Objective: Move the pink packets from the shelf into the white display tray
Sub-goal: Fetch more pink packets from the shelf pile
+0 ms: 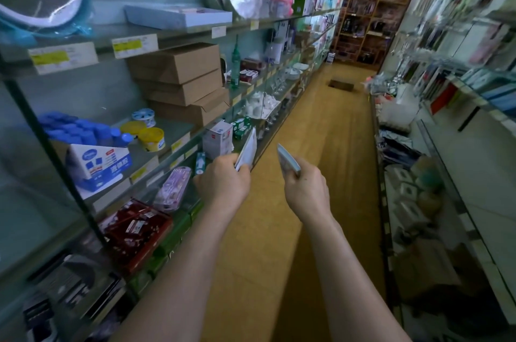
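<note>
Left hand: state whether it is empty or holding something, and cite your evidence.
Holding. The left hand grips the lower end of a flat pale packet, which sticks up past its knuckles.

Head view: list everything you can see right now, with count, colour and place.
white tray: one, white, top left shelf
cardboard boxes: three, brown, stacked, middle left shelf
bottles: many, blue, middle left shelf
tins: two, yellow, beside the bottles
pink packet: one, pink, lower left shelf
red box: one, red, lower left shelf
held packets: count unclear, pale, in both hands
left hand: one, grips packets beside lower left shelf
right hand: one, grips packets over the aisle
</note>
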A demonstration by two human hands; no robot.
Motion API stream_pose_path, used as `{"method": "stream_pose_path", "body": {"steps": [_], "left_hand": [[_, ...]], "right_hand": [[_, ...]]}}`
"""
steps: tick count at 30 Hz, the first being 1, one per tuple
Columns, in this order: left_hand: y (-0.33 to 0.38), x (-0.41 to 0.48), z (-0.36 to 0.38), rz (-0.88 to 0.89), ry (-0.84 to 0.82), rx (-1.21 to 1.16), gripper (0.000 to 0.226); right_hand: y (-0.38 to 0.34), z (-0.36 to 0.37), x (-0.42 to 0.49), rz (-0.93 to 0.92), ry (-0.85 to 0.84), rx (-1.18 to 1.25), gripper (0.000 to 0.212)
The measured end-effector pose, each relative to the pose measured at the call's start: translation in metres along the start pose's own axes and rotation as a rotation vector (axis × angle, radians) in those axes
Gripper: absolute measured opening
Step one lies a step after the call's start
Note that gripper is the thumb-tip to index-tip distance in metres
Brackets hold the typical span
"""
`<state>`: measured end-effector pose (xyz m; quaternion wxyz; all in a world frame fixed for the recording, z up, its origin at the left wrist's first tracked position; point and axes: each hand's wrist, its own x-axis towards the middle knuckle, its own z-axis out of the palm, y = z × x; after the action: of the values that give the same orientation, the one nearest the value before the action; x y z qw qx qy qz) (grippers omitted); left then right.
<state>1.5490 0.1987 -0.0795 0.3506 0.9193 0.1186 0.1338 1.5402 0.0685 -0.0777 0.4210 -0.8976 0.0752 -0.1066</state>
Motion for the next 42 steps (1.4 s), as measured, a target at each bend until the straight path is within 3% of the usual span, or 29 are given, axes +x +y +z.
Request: {"method": "stream_pose_path", "body": {"steps": [22, 33, 42], "left_hand": [[0.163, 0.095, 0.148, -0.126, 0.166, 0.036, 0.027], [0.145, 0.155, 0.165, -0.244, 0.22, 0.057, 0.017], [0.142, 0.263, 0.167, -0.239, 0.269, -0.025, 0.02]], "right_hand": [[0.09, -0.088, 0.217, -0.173, -0.16, 0.097, 0.028], [0.091, -0.032, 0.286, -0.239, -0.249, 0.163, 0.031], [0.047, 0.008, 0.382, -0.314, -0.256, 0.178, 0.029]]}}
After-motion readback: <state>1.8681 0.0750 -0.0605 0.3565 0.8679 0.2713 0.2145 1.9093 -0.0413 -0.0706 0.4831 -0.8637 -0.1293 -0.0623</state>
